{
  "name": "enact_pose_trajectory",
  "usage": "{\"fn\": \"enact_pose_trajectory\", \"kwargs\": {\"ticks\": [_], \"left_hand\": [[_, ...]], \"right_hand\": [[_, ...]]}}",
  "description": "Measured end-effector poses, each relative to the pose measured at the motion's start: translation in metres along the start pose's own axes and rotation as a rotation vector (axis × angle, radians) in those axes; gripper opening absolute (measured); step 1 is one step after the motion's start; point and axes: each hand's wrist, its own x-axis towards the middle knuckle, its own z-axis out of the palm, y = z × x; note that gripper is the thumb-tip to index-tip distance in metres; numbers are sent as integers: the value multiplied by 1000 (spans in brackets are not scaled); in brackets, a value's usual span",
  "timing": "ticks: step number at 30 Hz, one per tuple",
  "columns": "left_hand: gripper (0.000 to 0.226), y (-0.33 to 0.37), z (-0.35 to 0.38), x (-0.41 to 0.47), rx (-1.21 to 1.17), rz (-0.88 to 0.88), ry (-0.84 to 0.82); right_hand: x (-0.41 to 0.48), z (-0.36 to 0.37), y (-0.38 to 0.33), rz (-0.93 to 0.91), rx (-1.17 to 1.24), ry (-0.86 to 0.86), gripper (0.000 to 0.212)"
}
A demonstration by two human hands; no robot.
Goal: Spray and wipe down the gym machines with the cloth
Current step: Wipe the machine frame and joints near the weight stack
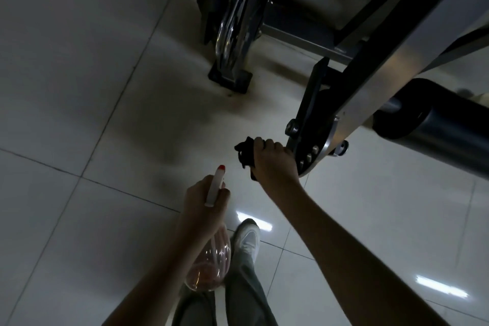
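Gripping a black cloth (pixel 244 153) in the right hand (pixel 275 164), fingers (pixel 266 143) curled tight round it, with the bunched end sticking out past the knuckles on the side away from the gym machine (pixel 383 69). Held those fingers just beside the rounded black end plate (pixel 308 152) of the machine's silver arm; could not tell whether cloth or knuckles touched the metal. Gripped a spray bottle (pixel 209 264) in the left hand (pixel 203 206), fingers wrapped round its neck, the white nozzle (pixel 215 188) with its red tip pointing up beyond them and the clear, pinkish body hanging below the wrist. Held the bottle near the cloth hand yet apart from it, lower and to its left. Noted a black roller pad (pixel 436 124) further right of the right fingers, behind the silver arm. Stood on pale floor tiles (pixel 79 87), one light shoe (pixel 247 237) just below the left fingers.
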Motion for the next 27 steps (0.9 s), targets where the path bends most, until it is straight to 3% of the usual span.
{"fn": "enact_pose_trajectory", "kwargs": {"ticks": [2, 4, 7, 10, 12, 16, 19, 21, 25, 27], "left_hand": [[32, -2, -2, -2, -5, -9, 22], [33, -3, -3, -7, -34, -7, 13], [35, -2, -2, -12, -86, -24, 7], [30, 2, -1, -13, -114, -39, 15], [25, 4, -1, -12, -111, -55, 11], [19, 5, 2, -10, -49, -45, 11], [34, 7, 3, -9, -36, -19, -5], [39, 7, 3, -10, -50, -11, 1], [31, 5, 1, -17, -88, 3, 11], [23, 1, 0, -21, -84, -7, 14]], "right_hand": [[10, -9, 5, -82, -54, -74, 45], [15, -10, 14, -174, -19, -94, 50], [9, -12, 20, -123, 9, -61, 55], [-6, 2, 24, -84, -170, 69, 73], [-10, 9, 21, -64, -319, 17, 83], [7, 1, 17, -127, -283, 11, 59], [10, -18, 24, -200, -228, -52, 55], [7, -23, 31, -318, -101, -27, 59], [0, -31, 22, 23, 604, 65, 37], [-2, -28, 9, 0, 781, 61, 40]]}}
